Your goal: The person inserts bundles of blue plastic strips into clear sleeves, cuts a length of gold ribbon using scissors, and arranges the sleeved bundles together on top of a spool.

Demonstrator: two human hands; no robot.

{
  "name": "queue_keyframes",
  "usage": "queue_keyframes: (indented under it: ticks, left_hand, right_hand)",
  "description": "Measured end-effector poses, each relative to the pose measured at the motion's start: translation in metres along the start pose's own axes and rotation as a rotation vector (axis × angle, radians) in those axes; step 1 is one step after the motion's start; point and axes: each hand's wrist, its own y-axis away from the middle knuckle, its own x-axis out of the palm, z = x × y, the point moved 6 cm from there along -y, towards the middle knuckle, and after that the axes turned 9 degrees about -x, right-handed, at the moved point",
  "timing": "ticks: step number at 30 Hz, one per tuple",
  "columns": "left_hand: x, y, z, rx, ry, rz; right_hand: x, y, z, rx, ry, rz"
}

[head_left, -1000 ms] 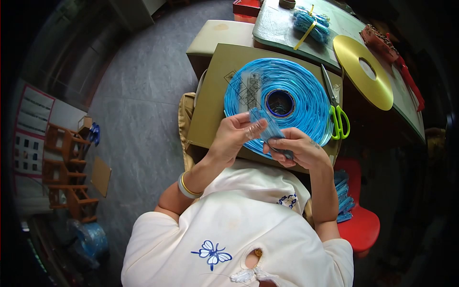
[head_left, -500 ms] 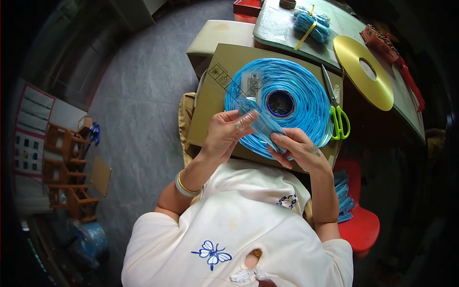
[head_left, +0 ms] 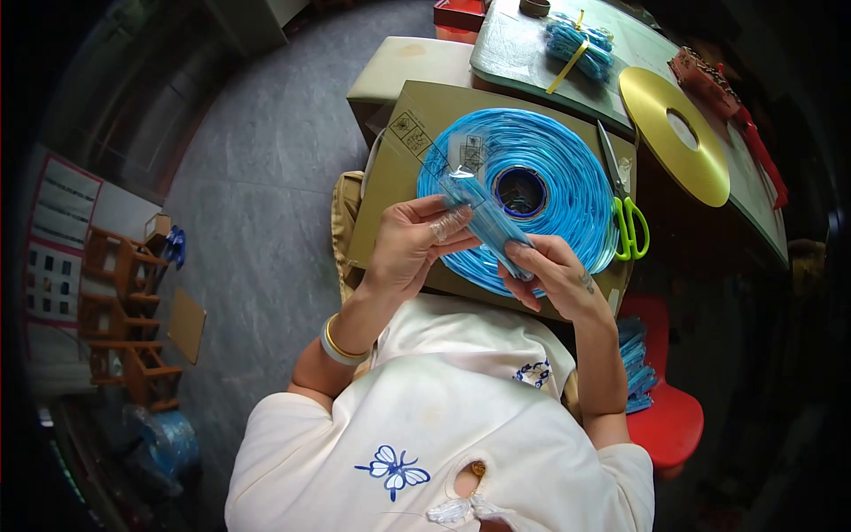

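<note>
1. Against the two earlier views, the clear cellophane sleeve with blue stripes (head_left: 483, 217) is drawn out longer: a second ago it was bunched between the hands, and it now runs as a taut slanted strip up toward the printed label on the roll. That suggests the sleeve is being pulled off or straightened.
2. The left hand (head_left: 409, 241) has its thumb and fingers closed on the sleeve's middle (the fingertips show through the film).
3. The right hand (head_left: 551, 273) pinches the sleeve's lower end, fingers together around it.
4. Both hands hover just over the large flat roll of blue-striped plastic film (head_left: 567, 191), which lies on a brown cardboard box (head_left: 390, 191).
5. Green-handled scissors (head_left: 628, 222) lie just beside the roll, and a gold ribbon disc (head_left: 660, 120) sits on the table beyond.
</note>
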Motion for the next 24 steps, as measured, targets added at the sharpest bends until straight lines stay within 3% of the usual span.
queue_keyframes:
  ticks: [7,12,16,24]
  left_hand:
    - [0.007,-0.001,0.018,-0.027,-0.089,0.029]
    - [0.007,-0.003,0.012,0.020,0.054,0.070]
    - [0.000,-0.002,0.006,0.128,-0.040,-0.077]
    - [-0.005,-0.001,0.001,0.154,-0.056,-0.119]
  right_hand:
    - [0.002,-0.005,0.002,-0.055,0.044,-0.037]
    - [0.000,-0.004,0.001,-0.036,0.114,-0.006]
    - [0.006,-0.006,0.006,-0.065,0.089,0.007]
    - [0.002,-0.006,0.002,-0.151,0.207,-0.123]
